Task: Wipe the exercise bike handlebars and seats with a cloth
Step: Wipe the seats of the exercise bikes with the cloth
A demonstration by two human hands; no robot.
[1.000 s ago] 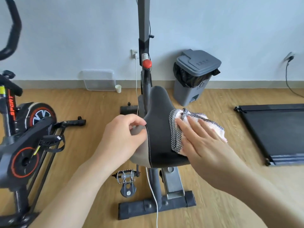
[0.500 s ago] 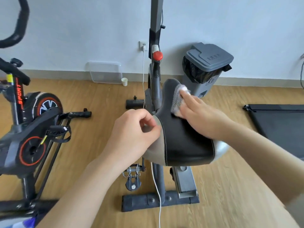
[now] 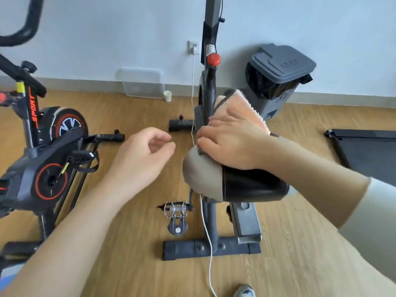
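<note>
just the one head cam, wide-angle, looking forward and down, close over the bike seat, floor and wall beyond

only legible text: "sport", orange letters running down the black frame of the left bike; bin lid markings unreadable.

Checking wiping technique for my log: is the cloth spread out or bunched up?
Spread out: the cloth lies opened across the far end of the seat, with the right hand pressed on top of it.
</note>
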